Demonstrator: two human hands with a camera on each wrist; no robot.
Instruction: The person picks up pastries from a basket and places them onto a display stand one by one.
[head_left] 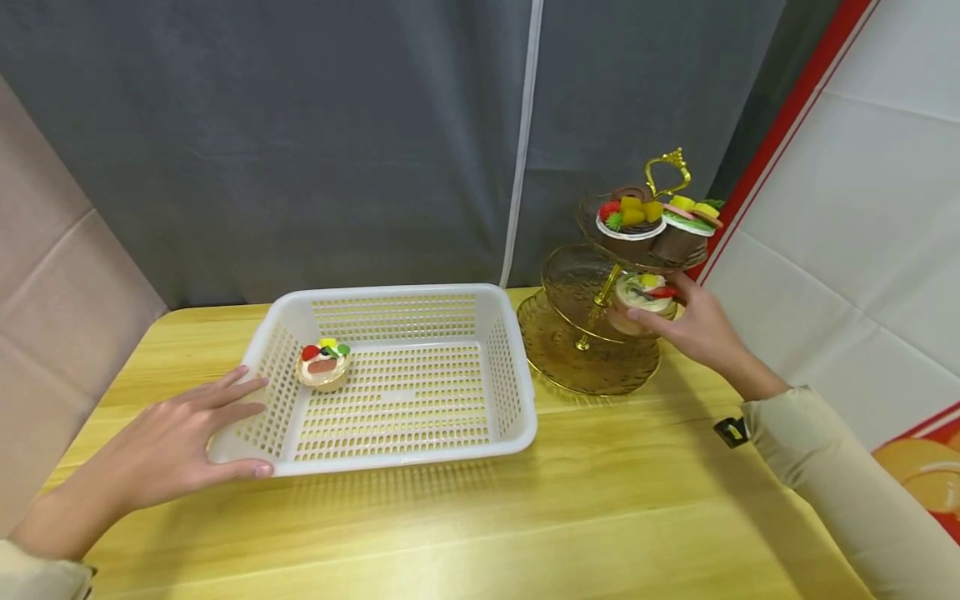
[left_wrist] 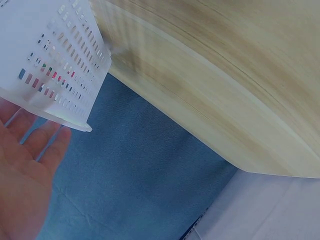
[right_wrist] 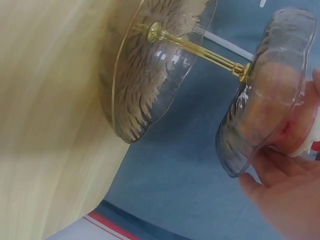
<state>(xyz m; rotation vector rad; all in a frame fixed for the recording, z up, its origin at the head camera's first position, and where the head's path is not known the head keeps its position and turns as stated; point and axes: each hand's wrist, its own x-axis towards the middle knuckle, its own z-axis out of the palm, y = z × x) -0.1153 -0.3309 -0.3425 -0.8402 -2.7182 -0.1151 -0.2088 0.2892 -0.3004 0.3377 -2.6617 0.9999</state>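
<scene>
My right hand (head_left: 701, 325) grips a cream-topped fruit cupcake (head_left: 636, 318) at the middle tier (head_left: 572, 279) of a gold-and-glass cake stand. In the right wrist view, the thumb and fingers of that hand (right_wrist: 292, 187) lie around the cupcake's side (right_wrist: 301, 124), by the edge of the glass plate (right_wrist: 231, 147). At the other side, my left hand (head_left: 183, 433) has its fingers spread along the left rim of a white perforated basket (head_left: 405, 460). From the left wrist, straight fingers show beneath the basket's rim (left_wrist: 47, 115). Another fruit cupcake (head_left: 322, 371) sits inside at the left.
Two chocolate cupcakes with fruit toppings, one in front (head_left: 632, 225) and one at the right (head_left: 686, 233), stand on the top tier under a gold handle (head_left: 667, 171). The stand's wide bottom plate (head_left: 600, 379) rests on the wooden table (head_left: 480, 533). Behind hangs a grey curtain (head_left: 337, 150).
</scene>
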